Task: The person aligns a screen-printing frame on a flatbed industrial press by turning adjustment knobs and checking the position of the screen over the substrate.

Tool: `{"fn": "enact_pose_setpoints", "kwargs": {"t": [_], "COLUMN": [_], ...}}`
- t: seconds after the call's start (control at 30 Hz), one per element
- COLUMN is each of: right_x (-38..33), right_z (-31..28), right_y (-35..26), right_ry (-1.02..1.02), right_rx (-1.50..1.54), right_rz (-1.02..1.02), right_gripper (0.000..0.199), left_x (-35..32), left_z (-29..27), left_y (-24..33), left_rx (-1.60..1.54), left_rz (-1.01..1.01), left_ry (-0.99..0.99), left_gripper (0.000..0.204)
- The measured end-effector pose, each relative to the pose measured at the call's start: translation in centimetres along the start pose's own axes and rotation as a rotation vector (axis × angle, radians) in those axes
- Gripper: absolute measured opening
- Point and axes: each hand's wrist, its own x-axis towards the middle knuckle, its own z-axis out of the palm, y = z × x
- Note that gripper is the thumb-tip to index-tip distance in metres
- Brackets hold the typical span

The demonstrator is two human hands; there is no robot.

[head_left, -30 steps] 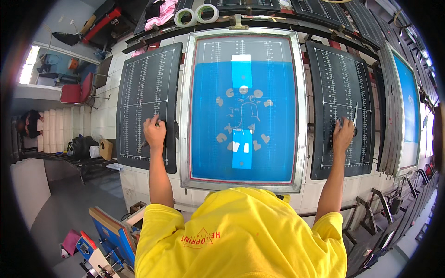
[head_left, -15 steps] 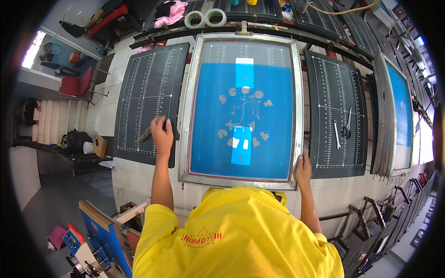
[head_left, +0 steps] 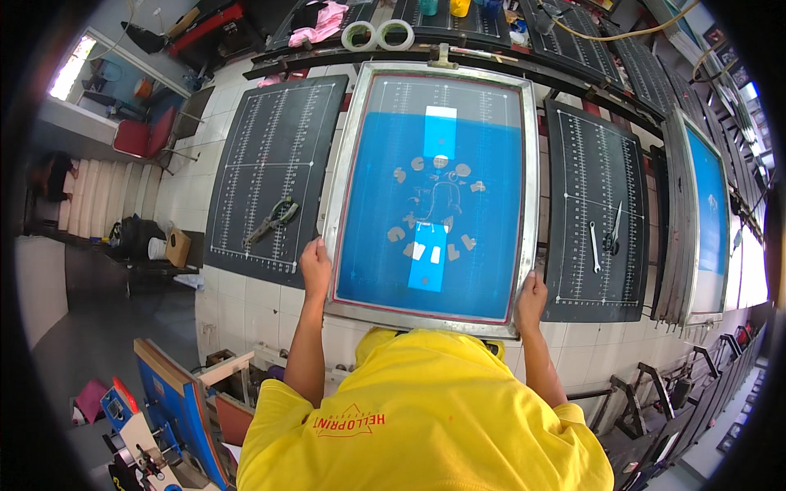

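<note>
In front of me is a screen-printing frame (head_left: 327,245) with a silver metal border and blue mesh that carries a pale ring of letters and a line drawing. My left hand (head_left: 315,266) is closed on the frame's near left side. On the opposite side, my right hand (head_left: 531,301) grips the edge close to the near right corner. Two white-and-blue rectangles (head_left: 440,131) show on or through the mesh. Beside the frame, on the left dark gridded board (head_left: 282,123), lies a pair of pliers (head_left: 273,221), apart from my hand.
On the right gridded board (head_left: 581,139) lie a wrench (head_left: 594,247) and scissors (head_left: 616,229). A metal clamp (head_left: 442,56) sits at the frame's far edge, near two tape rolls (head_left: 395,35). More framed screens (head_left: 706,204) stand at the right. A red chair (head_left: 146,135) is far left.
My left hand has let go of the pliers on the left board and moved nearer and right onto the frame's side. My right hand has stayed on the frame.
</note>
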Motion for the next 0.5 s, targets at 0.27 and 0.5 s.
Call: {"fn": "enact_pose_setpoints", "kwargs": {"t": [0.27, 0.5], "right_x": [0.7, 1.1], "right_z": [-0.4, 0.2], "right_y": [0.8, 1.0], "right_ry": [0.007, 0.040], "right_rx": [0.039, 0.021], "right_rz": [0.020, 0.032], "right_gripper": [0.033, 0.036], "left_x": [0.2, 0.2], "left_z": [-1.0, -0.2], "left_y": [-0.1, -1.0], "left_rx": [-0.006, -0.113], "left_rz": [-0.204, -0.196], "left_ry": [-0.174, -0.108], "left_gripper": [0.046, 0.050]}}
